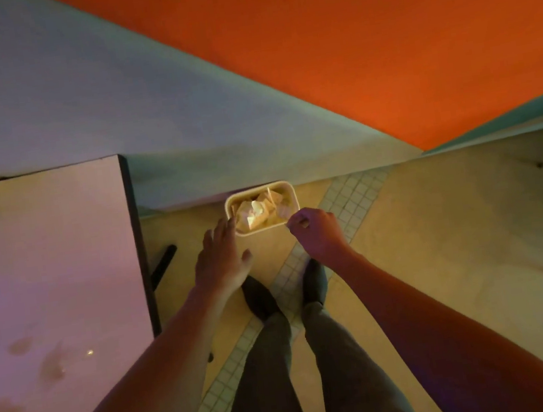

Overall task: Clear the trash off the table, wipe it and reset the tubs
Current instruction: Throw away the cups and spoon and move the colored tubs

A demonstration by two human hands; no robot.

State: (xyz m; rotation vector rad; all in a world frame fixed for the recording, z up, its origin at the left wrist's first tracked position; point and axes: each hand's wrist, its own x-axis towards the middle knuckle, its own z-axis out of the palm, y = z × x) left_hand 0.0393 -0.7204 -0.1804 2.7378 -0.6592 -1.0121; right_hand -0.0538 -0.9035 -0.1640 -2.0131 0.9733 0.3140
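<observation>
1. Tiled floor (408, 257) in dim yellowish light, seen from above, with an orange wall (345, 40) beyond.
2. A small bin (290, 191) stands on the floor against the wall, just ahead of the person's dark shoes (258, 297). It is filled with crumpled pale trash (257, 213).
3. The left hand (223, 257) hangs relaxed, fingers straight, beside the bin's left rim.
4. The right hand (318, 232) is over the bin's right corner, fingers curled; whether it pinches anything cannot be told.
5. A stained table (47, 270) stands at left.

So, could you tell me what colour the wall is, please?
The wall is orange-red, per the head view.
</observation>
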